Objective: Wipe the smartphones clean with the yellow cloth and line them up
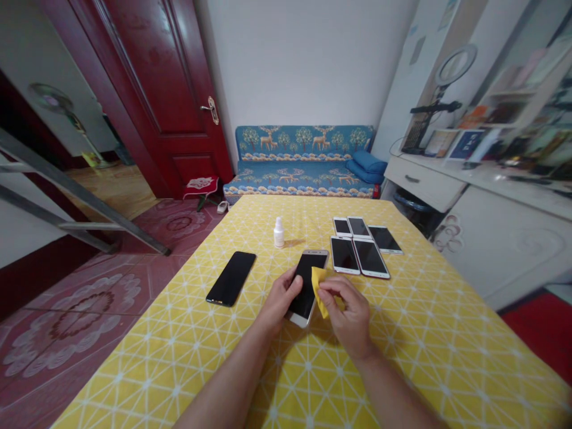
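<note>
My left hand grips a smartphone by its left side, thumb over the edge of the dark screen. The phone has a light frame and is tilted above the table. In my right hand a yellow cloth is pinched between thumb and fingers, at the phone's right edge. Whether the cloth presses on the screen I cannot tell. A black smartphone lies to the left of my hands. Beyond them stands a small white spray bottle. Several white-framed phones lie grouped at the right.
A yellow patterned tablecloth covers the table. Behind it is a blue sofa with deer print. A red door and a metal ladder stand at the left. At the right is a white cabinet with a ring light.
</note>
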`<state>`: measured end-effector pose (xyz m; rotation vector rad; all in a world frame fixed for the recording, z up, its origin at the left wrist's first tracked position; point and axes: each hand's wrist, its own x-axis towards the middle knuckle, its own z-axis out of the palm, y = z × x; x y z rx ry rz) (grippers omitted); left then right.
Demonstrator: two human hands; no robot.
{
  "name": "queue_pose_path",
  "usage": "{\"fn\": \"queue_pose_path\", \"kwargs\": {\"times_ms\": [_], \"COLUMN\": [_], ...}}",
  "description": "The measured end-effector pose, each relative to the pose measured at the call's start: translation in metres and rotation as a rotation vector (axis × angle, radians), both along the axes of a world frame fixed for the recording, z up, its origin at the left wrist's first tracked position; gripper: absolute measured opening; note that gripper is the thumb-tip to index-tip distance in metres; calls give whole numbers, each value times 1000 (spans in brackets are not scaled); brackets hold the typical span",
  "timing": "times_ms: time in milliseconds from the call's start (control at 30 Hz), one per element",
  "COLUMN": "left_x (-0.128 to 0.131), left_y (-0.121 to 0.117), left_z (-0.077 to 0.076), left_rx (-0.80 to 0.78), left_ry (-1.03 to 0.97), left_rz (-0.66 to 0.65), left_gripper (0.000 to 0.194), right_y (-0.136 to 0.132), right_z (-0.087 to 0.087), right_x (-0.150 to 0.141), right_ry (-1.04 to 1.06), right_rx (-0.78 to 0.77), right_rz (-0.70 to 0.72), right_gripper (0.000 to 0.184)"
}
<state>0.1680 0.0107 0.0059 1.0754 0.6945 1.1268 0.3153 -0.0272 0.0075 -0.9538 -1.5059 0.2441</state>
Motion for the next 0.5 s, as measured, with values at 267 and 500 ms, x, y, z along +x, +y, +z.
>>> {"fn": "queue_pose_path", "kwargs": {"times_ms": [267,500], "left_x": [-8,-13], "left_y": [-7,-6], "left_z": [24,25], "left_rx": [184,229], "left_ry": [164,271], "left_rz": [-118,-136], "left_gripper": [66,68], "right_y": [0,5], "right_z": [-3,-7], "right_x": [0,10], "right_ry": [-2,124], "right_rx": [4,-45], "right_rz": [-31,-166], "right_gripper": [7,4]}}
